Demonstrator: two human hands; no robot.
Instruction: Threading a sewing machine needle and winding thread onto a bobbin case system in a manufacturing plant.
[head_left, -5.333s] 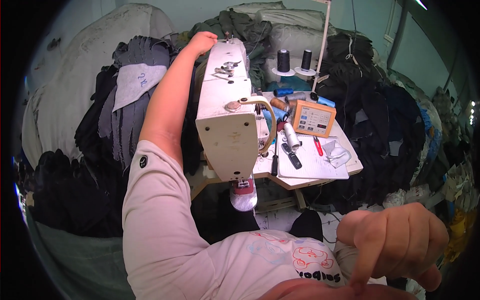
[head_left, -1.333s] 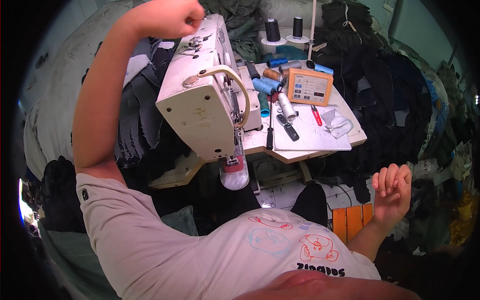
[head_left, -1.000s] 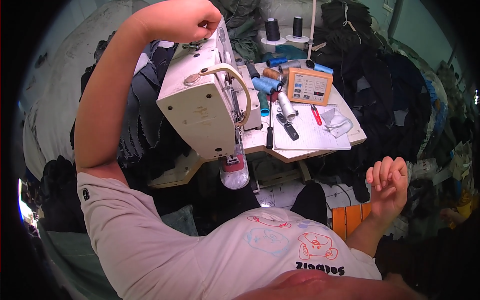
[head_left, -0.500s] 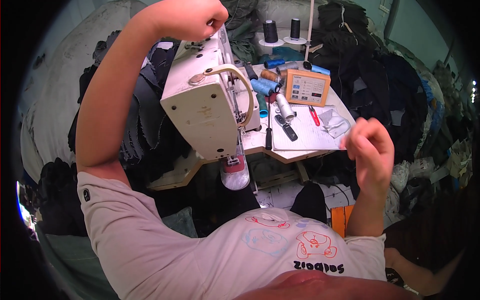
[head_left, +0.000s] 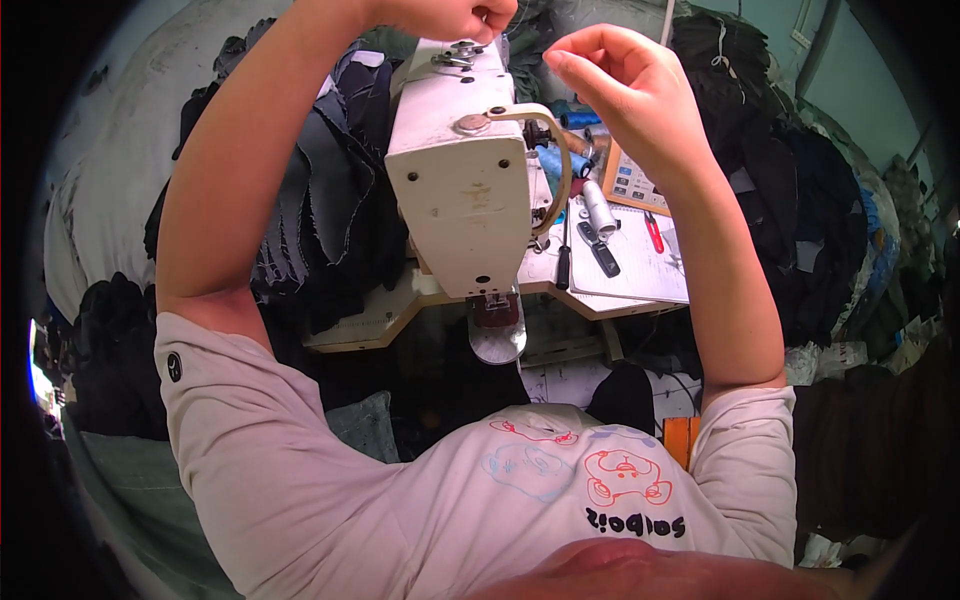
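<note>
Above the far end of a white sewing machine [head_left: 460, 200], my left hand [head_left: 440, 15] is closed with its fingers curled in, partly cut off by the top edge. Facing it across a small gap, my right hand [head_left: 630, 90] makes a pinch with thumb and forefinger. Anything between the fingers of either hand is too fine or hidden to make out. Metal thread guides [head_left: 458, 55] sit on the machine's top, just below my left hand. A curved beige lever [head_left: 562, 165] arches from the machine's right side. Down at its front, the rounded metal sewing bed [head_left: 498, 342] sticks out.
Right of the machine lie thread cones [head_left: 598, 208], a screwdriver [head_left: 563, 265], a dark key fob [head_left: 600, 250], red snips [head_left: 655, 232] and an open notebook [head_left: 635, 285]. My right forearm partly covers an orange control box [head_left: 628, 182]. Dark fabric piles [head_left: 310, 200] flank both sides.
My right hand has risen from beside the notebook to near my left hand. My left hand has shifted slightly right and up in view. The machine appears further right as the view turned.
</note>
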